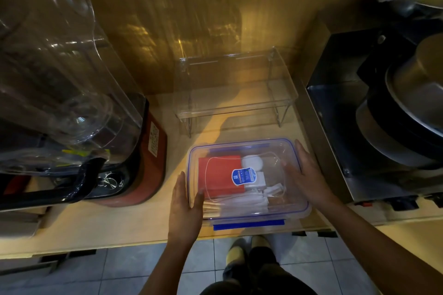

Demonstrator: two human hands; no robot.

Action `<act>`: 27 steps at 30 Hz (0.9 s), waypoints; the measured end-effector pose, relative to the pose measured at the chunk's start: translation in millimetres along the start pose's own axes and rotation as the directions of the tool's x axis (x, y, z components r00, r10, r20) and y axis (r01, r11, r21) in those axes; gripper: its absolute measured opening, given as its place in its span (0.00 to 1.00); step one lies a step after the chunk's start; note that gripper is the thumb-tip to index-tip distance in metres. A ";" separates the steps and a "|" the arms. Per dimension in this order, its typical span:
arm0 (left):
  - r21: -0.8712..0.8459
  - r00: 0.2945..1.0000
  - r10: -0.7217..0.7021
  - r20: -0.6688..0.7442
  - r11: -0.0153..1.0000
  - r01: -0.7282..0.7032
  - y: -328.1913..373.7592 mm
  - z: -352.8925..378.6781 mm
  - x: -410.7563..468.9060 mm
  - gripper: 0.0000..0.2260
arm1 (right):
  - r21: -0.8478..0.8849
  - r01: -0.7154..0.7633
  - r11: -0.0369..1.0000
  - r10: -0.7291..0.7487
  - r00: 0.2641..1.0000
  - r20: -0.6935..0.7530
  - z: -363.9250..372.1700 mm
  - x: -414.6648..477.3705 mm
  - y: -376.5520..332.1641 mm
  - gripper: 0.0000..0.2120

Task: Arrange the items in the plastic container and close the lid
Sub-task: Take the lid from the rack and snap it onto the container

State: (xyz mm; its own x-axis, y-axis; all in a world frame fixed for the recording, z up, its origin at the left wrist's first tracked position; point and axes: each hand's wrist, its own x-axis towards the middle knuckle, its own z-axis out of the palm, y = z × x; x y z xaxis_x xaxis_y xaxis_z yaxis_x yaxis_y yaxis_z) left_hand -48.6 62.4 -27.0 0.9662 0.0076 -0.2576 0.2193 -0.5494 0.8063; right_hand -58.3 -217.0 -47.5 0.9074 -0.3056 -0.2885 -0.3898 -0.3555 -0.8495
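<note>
A clear plastic container [294,211] with blue-trimmed lid [268,148] sits on the counter near its front edge; the lid lies on top. Through it show a red packet [219,172], a white round case [251,163], a white charger block [260,181] and white wrapped sticks [239,203]. A blue label [244,176] is stuck on the lid. The front blue latch [248,224] hangs down. My left hand [185,208] lies flat against the container's left side, thumb on the lid. My right hand [305,175] rests on the lid's right edge, fingers spread.
A clear acrylic stand [236,93] is behind the container. A red-and-black blender [134,167] with a clear jug is at the left. A steel appliance [347,112] stacked with pans stands at the right. Tiled floor and my feet lie below the counter edge.
</note>
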 end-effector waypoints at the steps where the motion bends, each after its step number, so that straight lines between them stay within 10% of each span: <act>1: 0.077 0.998 0.065 -0.022 0.995 -0.063 2.1 -1.1 3.6 0.29 | -0.065 0.050 0.997 -0.051 0.999 -0.018 0.3 0.8 -0.7 0.32; 6: 0.469 0.939 0.342 0.037 0.824 -0.319 19.7 4.5 33.5 0.29 | -0.417 0.161 0.894 -0.193 0.980 -0.036 5.9 12.3 -1.8 0.30; 11: 0.726 0.923 0.330 0.199 0.583 -0.365 17.3 23.4 45.5 0.30 | -0.581 0.179 0.794 -0.236 0.971 -0.024 8.9 14.4 -1.8 0.29; 19: 0.741 0.935 0.288 0.206 0.578 -0.341 13.5 26.3 44.8 0.30 | -0.730 0.198 0.654 -0.324 0.945 -0.035 -0.9 27.1 -22.7 0.22; 27: 0.745 0.945 0.259 0.198 0.587 -0.317 15.7 27.8 43.8 0.30 | -0.651 0.035 0.758 0.219 0.927 0.304 5.6 90.0 -76.2 0.33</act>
State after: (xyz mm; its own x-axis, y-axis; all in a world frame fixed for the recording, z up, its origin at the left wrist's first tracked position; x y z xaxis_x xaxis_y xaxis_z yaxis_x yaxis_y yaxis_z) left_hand -6.6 30.9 -40.5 0.9434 -0.3006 -0.1403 -0.2784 -0.9474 0.1581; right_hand 53.9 -212.4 -11.2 0.8036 -0.0923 -0.5879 -0.3663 -0.8553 -0.3664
